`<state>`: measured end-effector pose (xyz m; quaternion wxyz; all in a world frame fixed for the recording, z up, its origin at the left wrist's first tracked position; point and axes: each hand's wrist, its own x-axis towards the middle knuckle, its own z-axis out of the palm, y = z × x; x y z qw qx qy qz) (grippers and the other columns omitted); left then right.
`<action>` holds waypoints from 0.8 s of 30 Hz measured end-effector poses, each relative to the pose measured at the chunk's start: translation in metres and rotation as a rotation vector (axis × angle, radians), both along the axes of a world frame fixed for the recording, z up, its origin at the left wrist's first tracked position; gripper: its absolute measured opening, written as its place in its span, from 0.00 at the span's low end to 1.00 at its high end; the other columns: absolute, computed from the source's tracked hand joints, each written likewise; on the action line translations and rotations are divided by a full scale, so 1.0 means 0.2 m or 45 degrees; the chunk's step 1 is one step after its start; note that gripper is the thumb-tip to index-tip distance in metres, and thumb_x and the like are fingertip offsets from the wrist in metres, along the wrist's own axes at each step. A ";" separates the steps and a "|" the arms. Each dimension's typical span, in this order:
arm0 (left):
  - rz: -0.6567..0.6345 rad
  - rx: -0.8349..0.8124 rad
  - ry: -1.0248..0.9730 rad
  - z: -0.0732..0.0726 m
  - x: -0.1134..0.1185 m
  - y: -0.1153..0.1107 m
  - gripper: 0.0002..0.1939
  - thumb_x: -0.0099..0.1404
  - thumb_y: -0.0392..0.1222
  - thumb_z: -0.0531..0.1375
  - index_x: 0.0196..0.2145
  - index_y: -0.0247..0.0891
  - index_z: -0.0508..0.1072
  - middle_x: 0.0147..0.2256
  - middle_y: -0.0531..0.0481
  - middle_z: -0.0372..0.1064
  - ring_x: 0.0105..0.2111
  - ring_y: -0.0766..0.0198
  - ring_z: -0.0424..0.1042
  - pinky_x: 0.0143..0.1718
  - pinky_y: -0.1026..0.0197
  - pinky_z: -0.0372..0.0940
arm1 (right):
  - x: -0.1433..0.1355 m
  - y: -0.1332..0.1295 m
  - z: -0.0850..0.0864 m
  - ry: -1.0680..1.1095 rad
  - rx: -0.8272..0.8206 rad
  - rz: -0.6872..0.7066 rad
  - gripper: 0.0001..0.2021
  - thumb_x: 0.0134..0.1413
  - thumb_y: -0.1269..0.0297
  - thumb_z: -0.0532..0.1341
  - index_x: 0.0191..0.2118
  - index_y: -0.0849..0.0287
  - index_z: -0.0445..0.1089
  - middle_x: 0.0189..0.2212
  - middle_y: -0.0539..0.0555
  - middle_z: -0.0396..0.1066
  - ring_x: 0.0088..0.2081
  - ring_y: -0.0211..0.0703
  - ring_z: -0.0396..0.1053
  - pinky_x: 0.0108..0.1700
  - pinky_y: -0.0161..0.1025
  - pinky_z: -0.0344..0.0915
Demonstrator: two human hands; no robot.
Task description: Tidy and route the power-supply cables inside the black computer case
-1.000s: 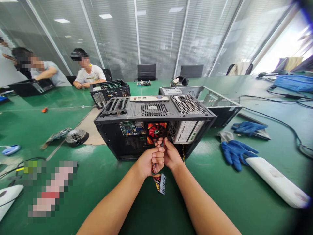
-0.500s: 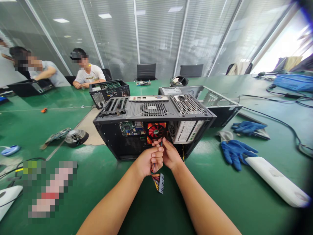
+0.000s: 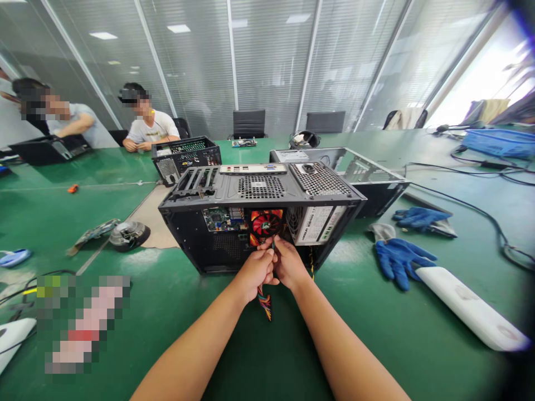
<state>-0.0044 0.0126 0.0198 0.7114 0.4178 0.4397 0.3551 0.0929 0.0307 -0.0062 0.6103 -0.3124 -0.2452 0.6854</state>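
An open black computer case point(image 3: 225, 189) lies in front of me, its open side toward me. Inside are a motherboard point(image 3: 223, 219), a red and black cooling fan point(image 3: 266, 223) and a power supply point(image 3: 321, 225) with a white label. My left hand point(image 3: 254, 274) is closed around a bundle of multicoloured cables point(image 3: 264, 305), whose lower end hangs below the fist. Against it, my right hand point(image 3: 291, 266) pinches the upper stretch of the cables just before the fan. Fingers partly hide that stretch. Yellow and black wires point(image 3: 311, 262) hang beneath the power supply.
Two more cases point(image 3: 188, 153) point(image 3: 376, 195) stand behind. Blue gloves point(image 3: 399, 259) and a white elongated object point(image 3: 472, 309) lie to the right, beside black cords point(image 3: 493, 217). At left are a round metallic part point(image 3: 129, 235) and a pixelated item point(image 3: 90, 326). People sit across the table.
The hanging cable end has swung so that its wide grey connector no longer shows. My left fingers have shifted slightly, and both hands stay together before the fan.
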 end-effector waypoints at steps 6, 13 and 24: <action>0.044 0.222 0.123 -0.05 0.01 0.00 0.14 0.62 0.49 0.54 0.26 0.36 0.63 0.13 0.62 0.51 0.09 0.76 0.52 0.15 0.69 0.60 | 0.02 0.00 0.00 -0.055 0.028 0.038 0.12 0.48 0.55 0.62 0.32 0.58 0.71 0.28 0.54 0.75 0.30 0.43 0.71 0.30 0.38 0.65; -0.044 0.146 0.036 0.00 0.00 -0.01 0.16 0.62 0.52 0.52 0.26 0.36 0.61 0.13 0.63 0.49 0.10 0.76 0.49 0.19 0.65 0.64 | 0.04 0.00 -0.01 -0.045 0.008 0.129 0.15 0.50 0.52 0.60 0.35 0.59 0.73 0.33 0.57 0.75 0.33 0.44 0.72 0.35 0.41 0.66; -0.017 0.200 0.091 -0.06 0.00 0.01 0.15 0.62 0.50 0.54 0.26 0.36 0.62 0.13 0.62 0.51 0.09 0.76 0.50 0.17 0.68 0.61 | 0.03 0.01 0.00 0.062 -0.045 0.112 0.11 0.48 0.56 0.63 0.31 0.59 0.71 0.29 0.55 0.76 0.35 0.45 0.73 0.38 0.41 0.67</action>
